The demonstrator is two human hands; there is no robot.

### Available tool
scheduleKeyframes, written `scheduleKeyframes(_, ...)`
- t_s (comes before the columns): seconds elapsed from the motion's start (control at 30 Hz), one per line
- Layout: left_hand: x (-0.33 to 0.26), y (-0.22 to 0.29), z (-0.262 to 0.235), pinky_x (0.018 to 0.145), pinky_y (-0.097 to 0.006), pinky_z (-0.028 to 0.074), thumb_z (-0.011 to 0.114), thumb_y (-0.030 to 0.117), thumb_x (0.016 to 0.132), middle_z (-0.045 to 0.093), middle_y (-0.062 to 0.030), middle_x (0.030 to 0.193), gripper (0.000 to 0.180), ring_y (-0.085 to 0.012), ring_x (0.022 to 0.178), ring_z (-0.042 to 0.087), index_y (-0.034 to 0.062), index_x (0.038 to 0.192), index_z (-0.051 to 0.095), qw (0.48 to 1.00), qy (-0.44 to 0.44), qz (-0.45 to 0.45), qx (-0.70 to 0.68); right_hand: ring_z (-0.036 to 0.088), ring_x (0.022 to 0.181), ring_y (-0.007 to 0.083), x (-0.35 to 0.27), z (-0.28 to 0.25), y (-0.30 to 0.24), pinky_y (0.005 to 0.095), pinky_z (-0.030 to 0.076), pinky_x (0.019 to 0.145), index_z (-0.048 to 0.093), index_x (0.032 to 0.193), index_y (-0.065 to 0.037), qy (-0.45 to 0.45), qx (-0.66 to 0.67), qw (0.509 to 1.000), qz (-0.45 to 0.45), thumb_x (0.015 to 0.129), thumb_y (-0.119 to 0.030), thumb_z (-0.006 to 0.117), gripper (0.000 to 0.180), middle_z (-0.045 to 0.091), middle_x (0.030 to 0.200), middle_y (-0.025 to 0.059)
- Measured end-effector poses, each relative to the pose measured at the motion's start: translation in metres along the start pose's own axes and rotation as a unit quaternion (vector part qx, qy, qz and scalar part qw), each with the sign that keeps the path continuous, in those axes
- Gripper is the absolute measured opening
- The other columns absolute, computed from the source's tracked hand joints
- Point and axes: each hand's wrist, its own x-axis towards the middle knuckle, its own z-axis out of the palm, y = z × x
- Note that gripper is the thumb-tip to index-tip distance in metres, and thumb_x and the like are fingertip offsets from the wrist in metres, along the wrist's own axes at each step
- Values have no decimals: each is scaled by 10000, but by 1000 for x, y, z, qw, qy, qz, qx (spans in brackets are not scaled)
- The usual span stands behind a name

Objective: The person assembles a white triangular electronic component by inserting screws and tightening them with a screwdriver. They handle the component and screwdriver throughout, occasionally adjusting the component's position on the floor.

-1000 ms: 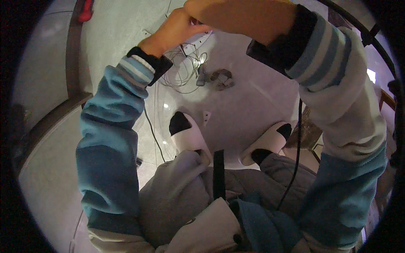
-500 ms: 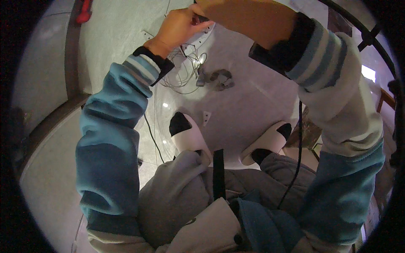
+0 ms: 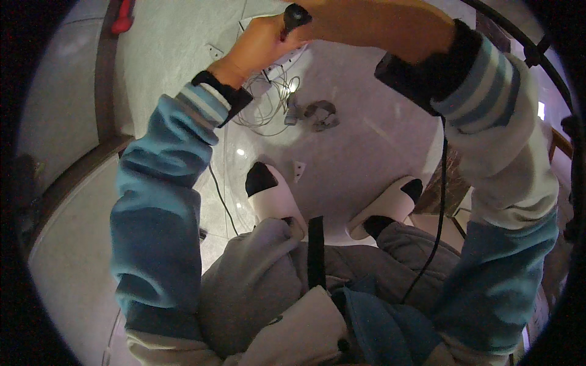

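At the top of the view my left hand (image 3: pixel 262 46) is closed around a small black thing with a rounded end (image 3: pixel 297 17). Its kind cannot be made out. My right hand (image 3: pixel 320 19) reaches across from the right and meets the left hand at that black thing. The right fingers are hidden at the upper edge of the picture. Just beyond and beneath the hands, white pieces with dark holes (image 3: pixel 213 52) lie partly covered. Black cuffs with dark box-shaped units (image 3: pixel 403 79) sit at both wrists.
On the pale floor lie a loose grey cable coil (image 3: pixel 259 125), a grey connector (image 3: pixel 292 114), a dark curled strap-like thing (image 3: pixel 321 116) and a small white plate (image 3: pixel 298 171). A brown ledge (image 3: pixel 105 79) runs along the left, near a red object (image 3: pixel 123 18). A black cord (image 3: pixel 441 201) hangs at right.
My right forearm has shifted slightly to the right and lower. The black thing's rounded end now stands up at the left hand, where earlier it pointed rightward.
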Motion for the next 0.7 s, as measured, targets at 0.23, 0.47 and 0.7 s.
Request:
scheduleKeyframes(0.23,4,-12,12,627,-319,510,761,299,751,681,-110,797,290,-221,707,660,68,904,675,997,69,-17,-9,644,880,297,16,16,-7,391,503,775,671,940,-40,8,-67,994,85,788,-151,645,190,670,932,143)
scheduleKeyframes(0.47,4,-22,-14,622,-313,492,754,261,770,677,-86,797,297,-187,655,624,57,961,654,986,-52,13,-158,640,907,289,23,18,-4,385,497,800,669,980,-45,7,-52,997,53,794,-163,651,221,670,964,132)
scheduleKeyframes(0.7,5,-25,-1,615,-344,503,720,335,786,674,-82,796,280,-232,664,642,112,947,668,992,45,103,-55,635,934,281,23,16,2,378,492,826,668,1020,-50,-14,-42,996,71,801,-175,657,253,671,996,122)
